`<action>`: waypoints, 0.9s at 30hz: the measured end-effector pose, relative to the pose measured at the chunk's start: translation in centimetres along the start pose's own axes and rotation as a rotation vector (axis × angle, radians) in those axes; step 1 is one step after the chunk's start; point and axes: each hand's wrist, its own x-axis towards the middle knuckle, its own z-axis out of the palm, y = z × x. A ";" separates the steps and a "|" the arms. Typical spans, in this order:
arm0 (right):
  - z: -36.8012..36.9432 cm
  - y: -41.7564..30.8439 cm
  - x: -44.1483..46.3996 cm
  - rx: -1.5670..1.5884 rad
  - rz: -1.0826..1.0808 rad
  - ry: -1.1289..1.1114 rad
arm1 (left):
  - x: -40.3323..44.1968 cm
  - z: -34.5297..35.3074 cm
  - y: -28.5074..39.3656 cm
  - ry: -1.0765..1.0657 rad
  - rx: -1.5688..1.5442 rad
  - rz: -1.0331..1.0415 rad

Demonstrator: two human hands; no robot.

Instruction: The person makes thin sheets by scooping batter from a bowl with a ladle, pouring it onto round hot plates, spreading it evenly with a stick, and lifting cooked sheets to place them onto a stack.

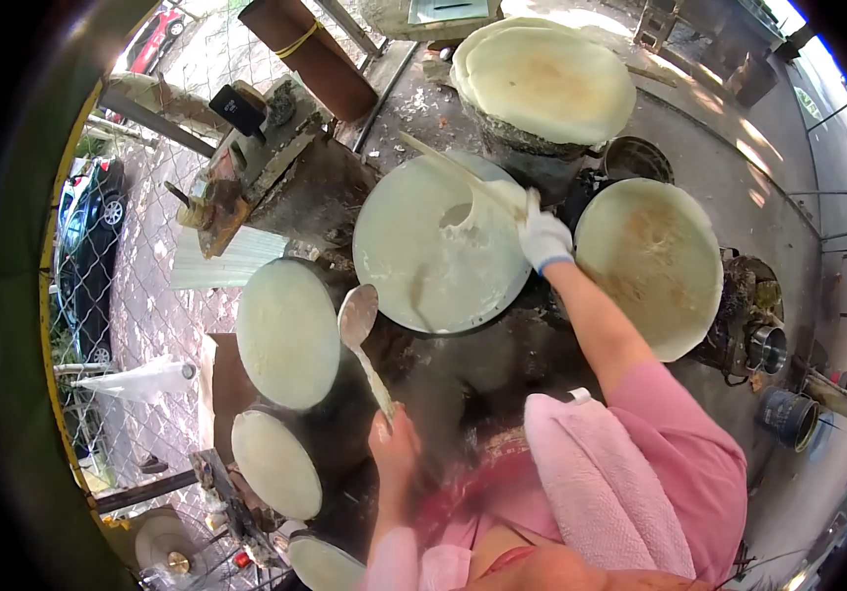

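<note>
My right hand (545, 239), in a white glove with a blue cuff, is closed on a long pale wooden spreader (448, 163). The spreader reaches over the right and far part of a round griddle (423, 266) coated with wet, pale batter. A darker round patch shows in the coating near the spreader. Below the griddle's left edge, my bare left hand (395, 438) grips the handle of a ladle (358, 313). The ladle's batter-smeared bowl points up, between this griddle and a smaller pale round (288, 333) on the left.
Stacked large thin flatbreads (546, 79) stand at the back. A browned flatbread (648, 268) lies on the right griddle. More pale rounds (277, 465) line the left. A metal pot (768, 347), a bucket (787, 418) and a chain-link fence (142, 325) surround the area.
</note>
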 end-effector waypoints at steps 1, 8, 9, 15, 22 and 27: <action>-1.4 -1.6 2.1 -0.005 0.000 -0.013 | -0.2 0.1 0.1 0.008 0.006 -0.021; -3.3 -6.2 -0.4 0.286 -0.501 -0.005 | -0.7 1.5 0.7 0.019 -0.008 -0.083; -3.4 -4.9 -3.3 0.316 -0.442 -0.070 | -0.6 1.7 0.9 0.002 -0.001 -0.087; -1.0 5.6 -15.7 1.232 0.346 -0.366 | 1.1 3.2 1.7 -0.081 0.027 0.029; -4.3 6.8 -13.6 1.201 0.286 -0.433 | 9.9 6.6 4.6 -0.205 0.034 0.131; -7.6 5.0 -17.3 1.071 0.228 -0.652 | 21.7 12.1 8.5 -0.367 0.013 0.142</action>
